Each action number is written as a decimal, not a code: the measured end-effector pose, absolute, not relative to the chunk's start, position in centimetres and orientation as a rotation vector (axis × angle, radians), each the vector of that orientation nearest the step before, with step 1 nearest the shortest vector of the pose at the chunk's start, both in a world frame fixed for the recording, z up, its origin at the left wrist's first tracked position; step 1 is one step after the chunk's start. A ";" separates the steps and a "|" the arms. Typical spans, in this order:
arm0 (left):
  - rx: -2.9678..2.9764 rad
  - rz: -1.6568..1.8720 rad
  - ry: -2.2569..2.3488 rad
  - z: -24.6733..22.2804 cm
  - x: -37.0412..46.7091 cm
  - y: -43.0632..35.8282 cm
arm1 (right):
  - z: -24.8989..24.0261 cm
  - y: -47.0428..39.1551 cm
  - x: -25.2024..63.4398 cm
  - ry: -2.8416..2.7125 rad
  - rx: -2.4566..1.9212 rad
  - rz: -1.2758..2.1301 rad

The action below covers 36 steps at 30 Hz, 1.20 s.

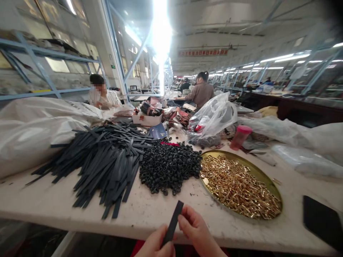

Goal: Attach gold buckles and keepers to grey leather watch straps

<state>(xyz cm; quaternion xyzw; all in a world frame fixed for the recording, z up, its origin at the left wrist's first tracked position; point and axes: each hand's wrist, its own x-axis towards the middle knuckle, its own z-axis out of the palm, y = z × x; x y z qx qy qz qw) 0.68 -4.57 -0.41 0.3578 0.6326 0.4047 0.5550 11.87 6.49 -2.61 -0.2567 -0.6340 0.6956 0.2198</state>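
A short black strap [173,221] is tilted up over the front edge of the table. My left hand [158,242] grips its lower end, with the thumb lying across it. Beside the strap's right edge, my right hand [197,228] is closed in a pinch, its fingertips up against the strap; whatever may be between them is hidden. Beyond my hands lies a heap of small black loops [171,166]. To its left spreads a big pile of long black straps [107,160]. On the right, a round gold tray [257,175] carries many small gold metal buckles [238,187].
A red-lidded jar [240,137] stands behind the tray. A black flat object [321,221] lies at the right edge. Plastic bags [214,117], a white box [147,119] and a blue card [158,131] sit farther back. Two people work beyond the table [40,203].
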 end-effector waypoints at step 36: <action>0.225 0.970 1.151 1.0 2.2 -0.7 | -3.4 10.9 13.9 -1.200 -0.947 2.397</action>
